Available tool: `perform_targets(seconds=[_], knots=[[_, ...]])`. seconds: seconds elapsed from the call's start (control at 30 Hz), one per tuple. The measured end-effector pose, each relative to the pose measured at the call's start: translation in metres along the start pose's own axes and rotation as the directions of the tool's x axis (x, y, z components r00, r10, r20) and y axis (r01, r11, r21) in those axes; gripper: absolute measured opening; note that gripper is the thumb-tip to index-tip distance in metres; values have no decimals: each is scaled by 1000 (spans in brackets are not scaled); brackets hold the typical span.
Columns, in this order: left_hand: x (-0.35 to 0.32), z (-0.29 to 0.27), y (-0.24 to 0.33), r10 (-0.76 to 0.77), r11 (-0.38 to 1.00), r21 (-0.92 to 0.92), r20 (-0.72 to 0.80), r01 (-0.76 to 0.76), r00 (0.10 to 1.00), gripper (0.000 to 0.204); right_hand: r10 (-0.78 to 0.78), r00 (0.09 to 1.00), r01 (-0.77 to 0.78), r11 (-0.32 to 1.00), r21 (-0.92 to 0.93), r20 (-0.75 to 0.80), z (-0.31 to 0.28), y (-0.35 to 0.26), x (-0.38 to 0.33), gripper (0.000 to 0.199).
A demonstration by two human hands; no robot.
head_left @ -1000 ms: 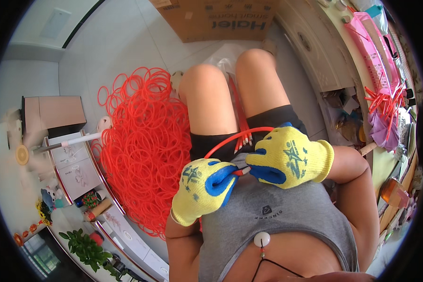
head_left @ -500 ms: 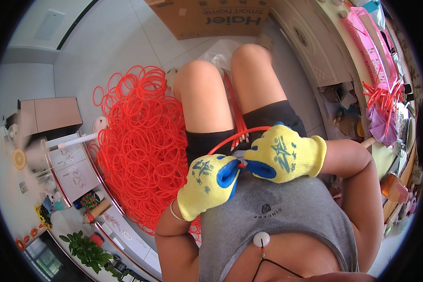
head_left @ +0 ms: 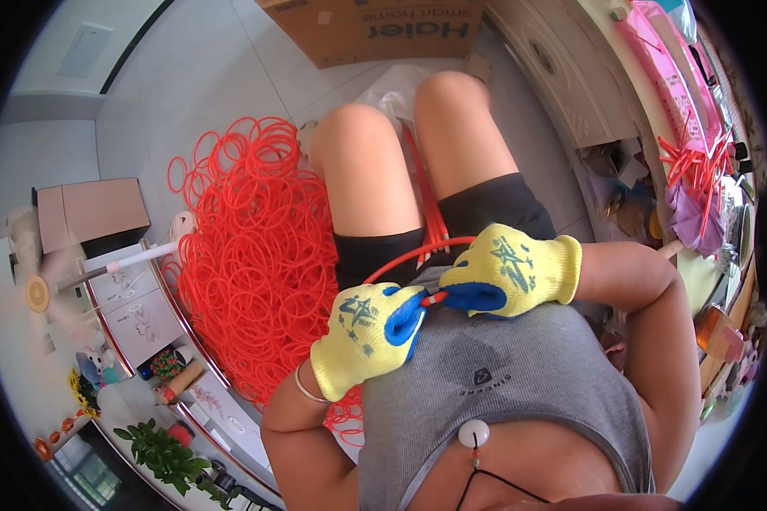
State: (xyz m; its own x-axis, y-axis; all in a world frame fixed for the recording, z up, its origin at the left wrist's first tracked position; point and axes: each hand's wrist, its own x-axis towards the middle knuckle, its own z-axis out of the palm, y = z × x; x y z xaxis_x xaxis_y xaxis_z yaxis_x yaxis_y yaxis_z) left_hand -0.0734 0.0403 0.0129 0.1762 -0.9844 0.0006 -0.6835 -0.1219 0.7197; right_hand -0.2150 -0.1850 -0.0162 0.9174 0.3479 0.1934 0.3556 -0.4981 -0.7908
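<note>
Gripping one looped red tube (head_left: 427, 301) with left hand (head_left: 364, 336) and right hand (head_left: 507, 272). Toward both hands' nine o'clock, one heap of uncountable red rings (head_left: 260, 281).

red tube (head_left: 417, 251) bent round, ends meeting

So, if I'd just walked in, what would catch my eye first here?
The big heap of red rings on the floor, left of the person's legs. Next, the left hand and right hand, in yellow and blue gloves, holding a bent red tube in front of the body. Then the pink basket at the upper right.
</note>
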Motion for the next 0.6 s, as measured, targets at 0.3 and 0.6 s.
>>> perform_targets(seconds=[0.3,0.6], knots=[[2,5,6,-4,1000,29,42,3,999,26,10,996,-6,998,-59,84,6,-1,-3,45],[-52,-52,13,-509,861,-243,-412,447,756,20,27,964,-48,996,-74,-264,-33,32,27,51]])
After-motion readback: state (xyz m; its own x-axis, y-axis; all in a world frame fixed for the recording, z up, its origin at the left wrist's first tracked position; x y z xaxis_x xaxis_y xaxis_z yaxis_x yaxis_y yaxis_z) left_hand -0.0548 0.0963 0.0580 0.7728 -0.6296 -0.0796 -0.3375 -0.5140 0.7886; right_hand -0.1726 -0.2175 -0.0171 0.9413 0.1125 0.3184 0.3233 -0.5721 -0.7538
